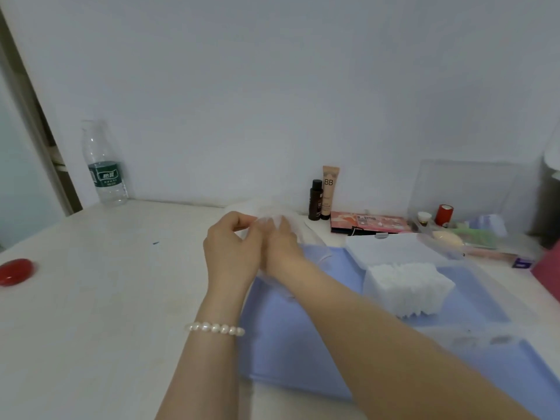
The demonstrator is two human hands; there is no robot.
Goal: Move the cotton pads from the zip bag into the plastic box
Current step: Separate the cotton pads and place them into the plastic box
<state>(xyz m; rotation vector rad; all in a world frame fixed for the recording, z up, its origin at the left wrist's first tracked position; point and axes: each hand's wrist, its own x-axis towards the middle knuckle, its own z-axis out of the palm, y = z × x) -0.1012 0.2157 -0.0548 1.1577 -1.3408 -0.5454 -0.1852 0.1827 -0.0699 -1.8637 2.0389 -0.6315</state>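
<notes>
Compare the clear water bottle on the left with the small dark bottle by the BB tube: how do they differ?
The water bottle is see-through with a green label; the dark bottle is opaque brown-black. The water bottle looks clearly taller and wider than the dark bottle. The water bottle stands alone at the table's far left; the dark bottle stands right beside the BB tube. Both stand upright against the wall.

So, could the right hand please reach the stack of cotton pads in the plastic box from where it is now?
Probably yes. The right hand is busy at the zip bag, but the cotton pads sit uncovered in the open plastic box just right of that forearm, with nothing between.
</notes>
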